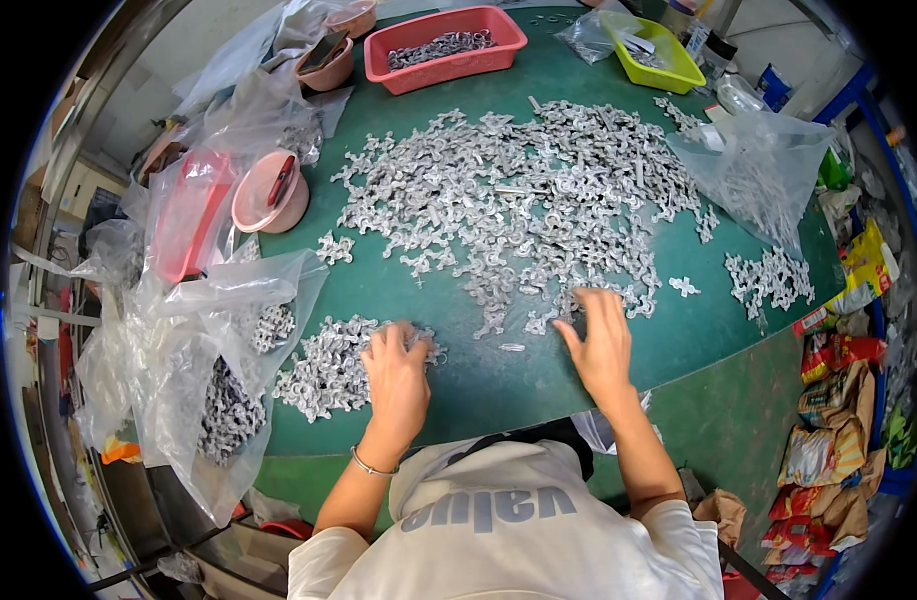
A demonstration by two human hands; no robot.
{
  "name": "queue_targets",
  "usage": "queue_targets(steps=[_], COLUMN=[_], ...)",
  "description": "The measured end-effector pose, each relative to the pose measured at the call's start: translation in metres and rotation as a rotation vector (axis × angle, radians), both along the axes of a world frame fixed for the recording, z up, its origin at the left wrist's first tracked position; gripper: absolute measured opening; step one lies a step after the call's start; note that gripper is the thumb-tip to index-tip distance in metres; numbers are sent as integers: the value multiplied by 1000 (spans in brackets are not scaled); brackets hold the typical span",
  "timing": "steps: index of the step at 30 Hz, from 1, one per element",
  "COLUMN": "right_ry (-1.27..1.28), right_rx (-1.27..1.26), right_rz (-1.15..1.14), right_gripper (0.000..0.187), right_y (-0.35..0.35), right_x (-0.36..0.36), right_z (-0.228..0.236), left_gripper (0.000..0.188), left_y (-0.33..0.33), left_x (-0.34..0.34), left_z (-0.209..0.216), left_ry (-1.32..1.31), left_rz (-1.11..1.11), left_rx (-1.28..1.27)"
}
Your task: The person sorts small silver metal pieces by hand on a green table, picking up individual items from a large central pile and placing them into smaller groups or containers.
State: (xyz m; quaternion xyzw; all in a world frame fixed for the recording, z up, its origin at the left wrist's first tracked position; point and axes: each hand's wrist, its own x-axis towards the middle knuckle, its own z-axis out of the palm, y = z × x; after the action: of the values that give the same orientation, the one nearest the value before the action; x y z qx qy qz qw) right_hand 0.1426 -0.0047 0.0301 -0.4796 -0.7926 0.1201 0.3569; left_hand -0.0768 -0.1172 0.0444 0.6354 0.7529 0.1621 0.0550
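My left hand (396, 378) rests at the right edge of a small heap of grey metal pieces (324, 372), its fingers loosely bent and apart over them. Part of the heap is hidden beneath it. Farther right, my right hand (605, 348) is open at the near edge of a large spread of similar lobed metal pieces (519, 190), thumb apart from the fingers. Between my hands a single small elongated metal piece (513, 347) lies on the green table (479, 400). A lone cross-shaped piece (685, 286) lies right of my right hand.
A red tray (446, 72) of metal rings and a yellow-green tray (669, 75) stand at the back. On the left are a pink bowl (271, 205) and clear bags (169, 370) of pieces. At right lie another bag (759, 170) and a small cluster of pieces (771, 283).
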Motion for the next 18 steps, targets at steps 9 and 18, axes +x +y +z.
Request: queue_targets(steps=[9, 18], right_ry=[349, 458], right_rx=[28, -228], right_rz=[-51, -161], right_gripper=[6, 7], right_y=[4, 1], right_x=[12, 14], right_z=[-18, -11], left_gripper=[21, 33], left_y=[-10, 20], left_x=[5, 51], left_z=[8, 9], left_ry=[-88, -442], left_rz=[-25, -239], left_rx=[62, 70])
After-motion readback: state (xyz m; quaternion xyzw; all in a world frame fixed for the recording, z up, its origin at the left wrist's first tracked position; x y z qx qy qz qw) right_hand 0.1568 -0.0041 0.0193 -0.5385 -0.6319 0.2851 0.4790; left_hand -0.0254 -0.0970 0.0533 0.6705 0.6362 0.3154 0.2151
